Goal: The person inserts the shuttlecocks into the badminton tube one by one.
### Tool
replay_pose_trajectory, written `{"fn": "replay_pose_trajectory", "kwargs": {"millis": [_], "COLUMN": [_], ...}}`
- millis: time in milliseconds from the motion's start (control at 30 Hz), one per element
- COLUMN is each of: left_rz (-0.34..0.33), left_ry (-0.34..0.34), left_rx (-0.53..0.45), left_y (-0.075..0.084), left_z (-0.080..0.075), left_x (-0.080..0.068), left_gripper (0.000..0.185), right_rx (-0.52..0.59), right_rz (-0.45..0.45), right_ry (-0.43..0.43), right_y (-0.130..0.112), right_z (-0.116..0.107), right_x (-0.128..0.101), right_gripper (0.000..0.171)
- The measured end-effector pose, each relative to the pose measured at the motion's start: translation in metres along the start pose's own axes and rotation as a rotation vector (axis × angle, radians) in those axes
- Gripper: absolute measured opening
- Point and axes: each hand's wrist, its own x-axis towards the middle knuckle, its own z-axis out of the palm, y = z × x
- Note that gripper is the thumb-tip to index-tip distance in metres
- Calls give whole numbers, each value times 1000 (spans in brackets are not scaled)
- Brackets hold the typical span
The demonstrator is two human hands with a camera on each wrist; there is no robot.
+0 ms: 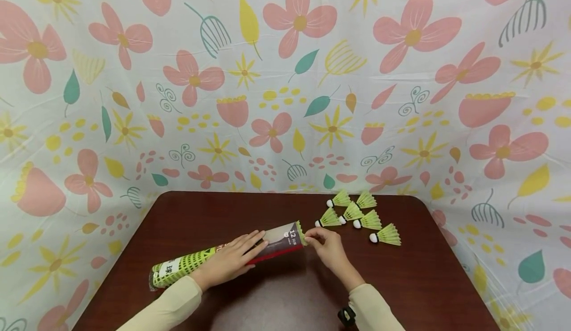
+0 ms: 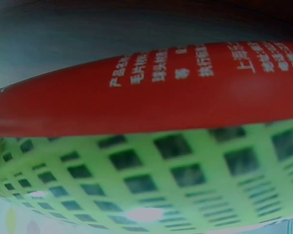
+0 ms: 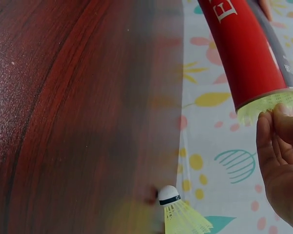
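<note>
Right hand (image 1: pixel 327 246) pinches the green skirt of a shuttlecock (image 3: pixel 268 104) that sticks out of the open mouth of the tube (image 1: pixel 232 255); thumb and fingers curl onto the feather rim, as the right wrist view shows. Left hand (image 1: pixel 232 260) lies across the middle of the tube with fingers fairly straight, pressing it flat on the dark wooden table (image 1: pixel 401 291); you cannot tell from the head view whether the thumb wraps underneath. Tube lies near the front-left of the table, mouth pointing right and slightly far. Six loose shuttlecocks (image 1: pixel 357 214) lie in a cluster just right of and beyond the mouth, apart from it. For this step, keep your grip light on the skirt so it does not crush, move it straight along the tube's axis rather than sideways, and keep steady downward pressure with the left palm so the tube cannot roll. Both forearms, in pale sleeves, come in from the near edge and angle towards each other.
</note>
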Motion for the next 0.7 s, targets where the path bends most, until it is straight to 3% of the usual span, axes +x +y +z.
{"fn": "replay_pose_trajectory", "kwargs": {"millis": [267, 700], "left_rz": [13, 1], "left_ry": [15, 12], "left_rx": [16, -9], "left_y": [-2, 0], "left_z": [2, 3], "left_x": [0, 0], "left_gripper": [85, 90], "right_rx": [13, -22], "right_rz": [15, -43], "right_ry": [-30, -60], "right_y": [-1, 6], "right_z": [3, 8], "right_x": [1, 1], "right_gripper": [16, 13]}}
